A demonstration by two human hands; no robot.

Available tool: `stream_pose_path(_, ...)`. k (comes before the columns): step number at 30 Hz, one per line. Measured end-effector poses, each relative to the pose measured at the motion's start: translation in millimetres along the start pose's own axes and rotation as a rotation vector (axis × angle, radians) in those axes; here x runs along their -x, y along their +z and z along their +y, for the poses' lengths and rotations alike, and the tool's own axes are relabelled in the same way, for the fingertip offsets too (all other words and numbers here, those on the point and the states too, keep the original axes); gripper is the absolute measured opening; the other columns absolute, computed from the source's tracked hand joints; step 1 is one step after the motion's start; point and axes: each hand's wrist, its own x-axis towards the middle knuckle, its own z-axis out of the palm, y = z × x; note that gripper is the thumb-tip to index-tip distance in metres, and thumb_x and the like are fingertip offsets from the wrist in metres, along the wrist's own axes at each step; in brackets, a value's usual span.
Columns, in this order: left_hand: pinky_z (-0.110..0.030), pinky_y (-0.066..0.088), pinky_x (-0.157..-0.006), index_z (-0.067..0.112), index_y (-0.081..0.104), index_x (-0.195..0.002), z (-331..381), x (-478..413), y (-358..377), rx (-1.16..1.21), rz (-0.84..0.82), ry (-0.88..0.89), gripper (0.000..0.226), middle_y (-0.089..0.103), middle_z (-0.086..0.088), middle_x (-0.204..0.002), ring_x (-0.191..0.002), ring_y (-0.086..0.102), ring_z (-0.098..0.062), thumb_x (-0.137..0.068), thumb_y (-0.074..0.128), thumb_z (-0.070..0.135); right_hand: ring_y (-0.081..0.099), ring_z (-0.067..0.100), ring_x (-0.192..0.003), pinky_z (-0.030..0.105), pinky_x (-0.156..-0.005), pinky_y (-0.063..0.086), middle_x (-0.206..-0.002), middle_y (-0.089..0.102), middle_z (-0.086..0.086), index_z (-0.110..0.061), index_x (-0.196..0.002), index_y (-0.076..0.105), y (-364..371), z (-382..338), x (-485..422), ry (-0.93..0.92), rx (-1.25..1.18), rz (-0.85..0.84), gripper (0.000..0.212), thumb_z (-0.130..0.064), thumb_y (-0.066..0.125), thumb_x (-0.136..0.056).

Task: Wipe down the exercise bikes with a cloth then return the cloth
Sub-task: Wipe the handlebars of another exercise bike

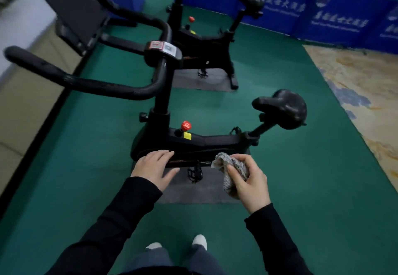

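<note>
A black exercise bike [206, 141] stands side-on right in front of me, handlebars [90, 83] to the left and saddle [282, 107] to the right. A red knob [186, 125] sticks up from its frame. My right hand [249, 182] grips a bunched grey fluffy cloth [230, 171], held in the air just in front of the frame's rear part. My left hand [154, 168] hovers with fingers spread and straight near the flywheel housing; whether it touches the bike I cannot tell. A second black bike [204, 44] stands farther back.
Both bikes sit on grey mats [202, 193] over green flooring [290, 188]. Blue printed partition panels [323, 12] close off the back. A patterned beige carpet [366, 93] lies to the right, a pale wall with a dark base strip [32, 124] to the left. My feet [199, 241] show below.
</note>
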Motion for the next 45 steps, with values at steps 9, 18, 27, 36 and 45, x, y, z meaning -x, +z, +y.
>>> stream_pose_path(9,-0.032,0.031,-0.106,0.016,0.042,-0.139,17,23,-10,0.055,0.179,-0.28,0.054,0.047,-0.001,-0.14,-0.131,0.039,-0.017,-0.093,0.046,0.045,0.058,-0.01,-0.085,0.002,-0.072,0.039,-0.09,0.066,-0.017,-0.018,-0.098,0.062,10,-13,-49,-0.207,-0.067,-0.294,0.014,-0.011,0.066,-0.087)
stream_pose_path(18,-0.031,0.028,-0.107,0.019,0.041,-0.139,-3,50,-28,0.088,0.299,-0.497,0.053,0.046,0.002,-0.14,-0.131,0.038,-0.015,-0.093,0.045,0.045,0.058,-0.01,-0.085,0.003,-0.074,0.039,-0.09,0.066,-0.014,-0.021,-0.096,0.061,51,-47,-70,-0.339,-0.133,-0.462,0.016,-0.01,0.066,-0.086)
stream_pose_path(27,-0.029,0.023,-0.109,0.022,0.032,-0.143,-52,46,-49,0.087,0.352,-0.617,0.056,0.038,0.006,-0.145,-0.134,0.031,-0.011,-0.095,0.037,0.05,0.06,-0.006,-0.087,0.007,-0.075,0.042,-0.091,0.066,-0.019,-0.021,-0.099,0.062,103,-99,-101,-0.46,-0.169,-0.526,0.015,-0.012,0.066,-0.088)
stream_pose_path(36,-0.028,0.025,-0.106,0.022,0.034,-0.142,-103,23,-73,0.1,0.451,-0.625,0.056,0.042,0.006,-0.142,-0.132,0.035,-0.012,-0.093,0.04,0.05,0.063,0.005,-0.092,0.025,-0.081,0.049,-0.097,0.067,-0.011,-0.018,-0.102,0.062,153,-149,-131,-0.553,-0.21,-0.497,0.015,-0.015,0.066,-0.088)
stream_pose_path(45,-0.029,0.027,-0.105,0.022,0.027,-0.145,-139,5,-95,0.145,0.55,-0.648,0.06,0.043,0.003,-0.141,-0.13,0.037,-0.014,-0.094,0.036,0.051,0.061,0.0,-0.093,0.016,-0.08,0.047,-0.099,0.063,-0.024,-0.03,-0.099,0.058,183,-188,-159,-0.647,-0.225,-0.493,0.019,-0.015,0.064,-0.088)
